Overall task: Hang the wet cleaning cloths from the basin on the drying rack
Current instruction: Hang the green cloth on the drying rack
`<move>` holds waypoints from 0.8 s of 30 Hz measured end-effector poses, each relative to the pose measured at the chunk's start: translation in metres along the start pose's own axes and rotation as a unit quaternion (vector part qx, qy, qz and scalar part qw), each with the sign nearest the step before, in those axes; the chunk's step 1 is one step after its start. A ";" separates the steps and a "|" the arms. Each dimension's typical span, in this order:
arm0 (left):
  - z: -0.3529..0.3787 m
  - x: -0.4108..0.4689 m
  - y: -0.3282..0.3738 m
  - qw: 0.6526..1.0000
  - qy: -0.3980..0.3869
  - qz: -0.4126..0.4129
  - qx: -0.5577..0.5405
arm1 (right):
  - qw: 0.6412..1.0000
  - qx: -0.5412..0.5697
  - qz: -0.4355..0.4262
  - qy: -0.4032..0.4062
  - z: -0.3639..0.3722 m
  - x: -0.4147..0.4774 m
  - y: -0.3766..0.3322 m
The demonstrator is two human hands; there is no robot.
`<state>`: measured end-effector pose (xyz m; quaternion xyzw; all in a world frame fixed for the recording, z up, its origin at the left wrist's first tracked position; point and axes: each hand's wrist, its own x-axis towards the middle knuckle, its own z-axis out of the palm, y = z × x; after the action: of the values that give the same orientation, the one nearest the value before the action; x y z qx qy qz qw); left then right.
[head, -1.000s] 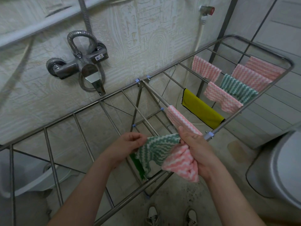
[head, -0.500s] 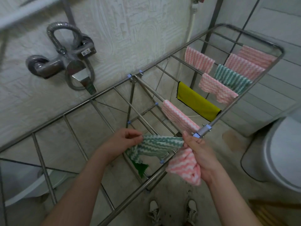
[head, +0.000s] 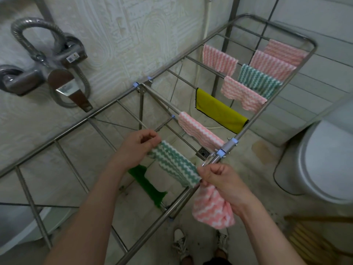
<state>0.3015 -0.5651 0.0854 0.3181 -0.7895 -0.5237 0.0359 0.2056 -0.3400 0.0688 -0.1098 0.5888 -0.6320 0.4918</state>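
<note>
A green-and-white zigzag cloth (head: 174, 164) lies stretched over a rod of the steel drying rack (head: 91, 116). My left hand (head: 137, 148) pinches its far corner and my right hand (head: 219, 180) pinches its near corner. A bunched pink-and-white cloth (head: 212, 211) hangs from under my right hand, which also holds it. A dark green cloth (head: 150, 190) hangs below the zigzag cloth. Several pink, green and yellow cloths hang on the rack's right wing, among them a pink one (head: 200, 132) and a yellow one (head: 219, 110).
A shower mixer with a hose (head: 55, 67) is fixed on the wall at left. A white toilet (head: 324, 155) stands at right. A white basin's edge (head: 23, 232) shows at lower left under the rack. My shoes (head: 180, 243) are on the floor below.
Both hands have spread the green zigzag cloth out and laid it flat over a rack rod. The pink cloth still hangs from my right hand.
</note>
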 end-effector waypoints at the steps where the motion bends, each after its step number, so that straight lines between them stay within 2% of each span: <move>1: 0.003 0.001 0.002 1.000 0.005 -0.003 -0.006 | 1.000 -0.016 0.001 -0.006 0.001 0.000 -0.002; 4: 0.008 0.009 0.006 1.000 0.020 -0.006 0.000 | 0.999 -0.013 0.017 0.040 0.002 0.003 -0.004; 6: 0.009 0.018 0.008 0.999 -0.026 -0.031 -0.027 | 0.993 -0.008 0.024 0.111 -0.002 0.011 -0.001; 8: 0.012 0.031 0.005 0.996 -0.075 -0.049 -0.010 | 0.983 -0.054 0.022 0.173 -0.008 0.022 0.003; 11: 0.024 0.054 -0.002 0.997 -0.044 -0.058 0.034 | 0.964 -0.119 0.010 0.237 -0.018 0.039 0.008; 15: 0.039 0.076 -0.006 0.997 -0.011 -0.064 0.040 | 0.938 -0.167 0.006 0.305 -0.024 0.058 0.012; 19: 0.044 0.090 -0.012 0.990 0.068 -0.041 0.121 | 0.931 -0.154 -0.003 0.330 -0.020 0.065 0.006; 22: 0.044 0.091 -0.012 0.988 0.069 -0.014 0.139 | 0.922 -0.204 -0.023 0.328 -0.020 0.068 0.004; 24: 0.040 0.084 -0.013 0.982 0.121 0.026 0.144 | 0.921 -0.257 -0.026 0.290 -0.019 0.066 0.005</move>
<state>0.2255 -0.5815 0.0333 0.3599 -0.8547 -0.3610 0.0986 0.1615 -0.3763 0.0302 -0.0594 0.8447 -0.4760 0.2374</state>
